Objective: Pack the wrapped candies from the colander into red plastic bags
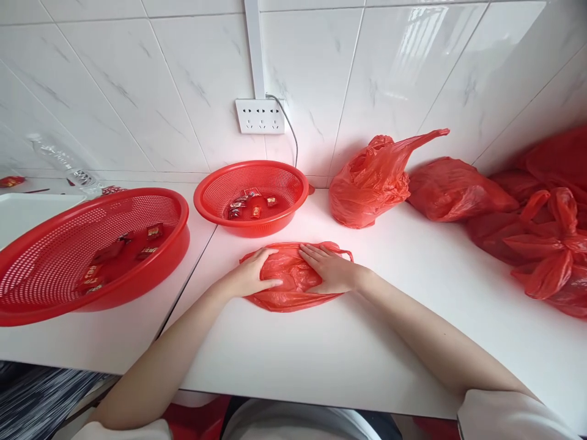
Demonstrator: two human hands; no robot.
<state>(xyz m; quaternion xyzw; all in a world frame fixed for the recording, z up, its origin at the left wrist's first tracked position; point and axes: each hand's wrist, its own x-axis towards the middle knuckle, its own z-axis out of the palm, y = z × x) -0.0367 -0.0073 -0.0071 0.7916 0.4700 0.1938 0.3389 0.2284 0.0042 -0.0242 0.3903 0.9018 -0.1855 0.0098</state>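
A red plastic bag (pixel 293 278) lies low and crumpled on the white table, right in front of me. On its left side rests my left hand (pixel 250 274), thumb and fingers apart. My right hand (pixel 331 269) lies flat over the bag's right part, fingers stretched out. Both palms touch the bag without gripping it. What the bag contains, if anything, is hidden. Just behind it stands a small red mesh basket (pixel 208 208) with several small wrapped pieces (pixel 255 211) at its bottom.
A larger red basket (pixel 137 293) with several wrapped pieces stands at left. Behind it lies a clear plastic bottle (pixel 68 162). Filled red bags (pixel 367 183) line the wall, with a knotted bag (pixel 550 244) at far right. A socket panel (pixel 260 117) with a cable is on the tiles.
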